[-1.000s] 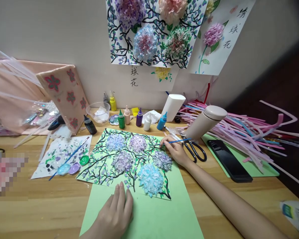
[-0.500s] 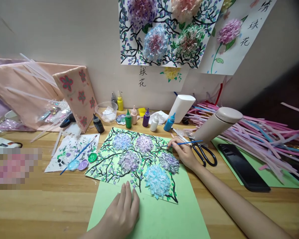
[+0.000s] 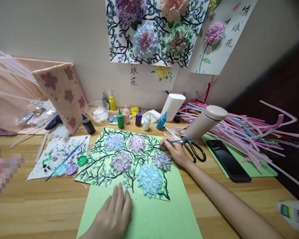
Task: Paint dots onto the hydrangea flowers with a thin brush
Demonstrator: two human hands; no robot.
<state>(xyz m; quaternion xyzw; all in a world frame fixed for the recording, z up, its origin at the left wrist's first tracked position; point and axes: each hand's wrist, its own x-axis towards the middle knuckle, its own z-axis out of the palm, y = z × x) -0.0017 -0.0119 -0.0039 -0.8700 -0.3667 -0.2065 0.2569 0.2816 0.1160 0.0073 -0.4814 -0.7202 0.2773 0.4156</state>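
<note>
Over the branch-painted green paper (image 3: pixel 102 166), the right hand (image 3: pixel 175 150) is pinching a slim blue-handled paintbrush (image 3: pixel 178 140); the left hand (image 3: pixel 114 209), unclenched, is resting by the lower edge. Wrist sag could be crushing the adjacent crinkled purple flower (image 3: pixel 161 160).

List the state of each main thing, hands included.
Left hand: resting on green sheet, at painting's edge
Right hand: gripping blue brush
Painting: flat, partly over green sheet
Second brush: lying across stained paper
Phone: flat, dark-screened
Tumbler: closed
Clear bowl: uncovered, holding white scraps
Green bottle: upright
Scissors: lying down, openness unclear
</note>
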